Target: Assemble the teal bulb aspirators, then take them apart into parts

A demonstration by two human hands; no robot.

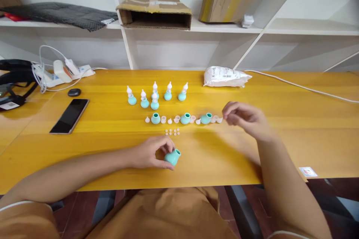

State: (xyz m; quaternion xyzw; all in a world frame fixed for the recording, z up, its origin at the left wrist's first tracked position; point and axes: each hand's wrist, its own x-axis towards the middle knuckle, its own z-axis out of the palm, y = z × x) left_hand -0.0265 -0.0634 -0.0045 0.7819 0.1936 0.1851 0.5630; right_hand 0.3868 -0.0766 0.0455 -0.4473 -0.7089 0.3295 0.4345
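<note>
My left hand [151, 153] grips a teal rubber bulb [172, 157], tilted on the yellow table [112, 149] near its front edge. My right hand [246, 118] hovers at the right end of a row of parts, fingers pinched around a small white cap [219, 120]. That row holds three open teal bulbs [185, 118] with white caps and tips between them. Behind it stand several assembled teal bulbs with white nozzles [154, 96]. A cluster of tiny white discs [172, 132] lies just beyond my left hand.
A black phone [69, 115] and a small black oval object [74, 92] lie at the left, with a power strip and cables [60, 73] behind. A white plastic bag [226, 76] sits at the back. Shelves hold cardboard boxes [155, 12].
</note>
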